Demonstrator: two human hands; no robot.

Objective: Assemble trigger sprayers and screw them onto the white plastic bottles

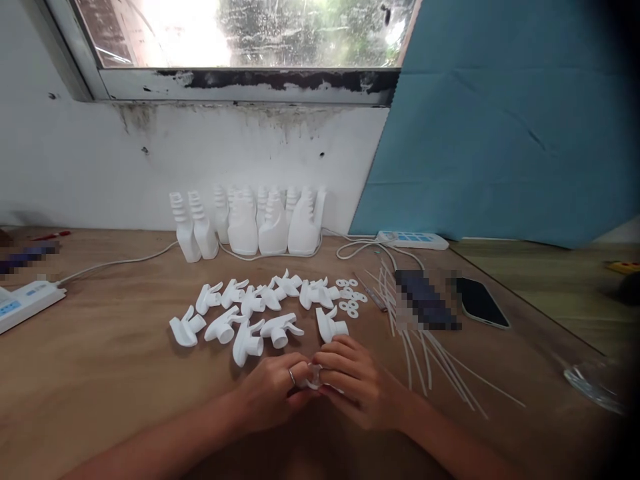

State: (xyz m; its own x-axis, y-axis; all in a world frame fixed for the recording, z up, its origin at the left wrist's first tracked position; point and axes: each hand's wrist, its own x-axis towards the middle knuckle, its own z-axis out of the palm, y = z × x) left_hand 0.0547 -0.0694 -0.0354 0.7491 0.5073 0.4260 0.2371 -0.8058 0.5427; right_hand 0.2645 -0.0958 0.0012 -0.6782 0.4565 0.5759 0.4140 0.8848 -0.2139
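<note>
My left hand [280, 387], with a ring on one finger, and my right hand [357, 383] meet near the front of the table. Both are closed around a small white plastic part [314, 377]; the fingers hide most of it, so its exact kind cannot be made out. Just beyond my right hand lies a white trigger spray head [330, 325]. Further spray heads [249, 343] are spread out beyond my left hand, with their levers and round collars showing. Several flat white washers [353, 297] lie to the right of them.
White spray bottles [273, 227] stand along the wall. Thin white tubes [425, 353] fan out at right, near a phone [483, 303] and a blurred dark item [427, 300]. Power strips [413, 239] with cables lie at back and left. A clear round object [595, 387] sits far right.
</note>
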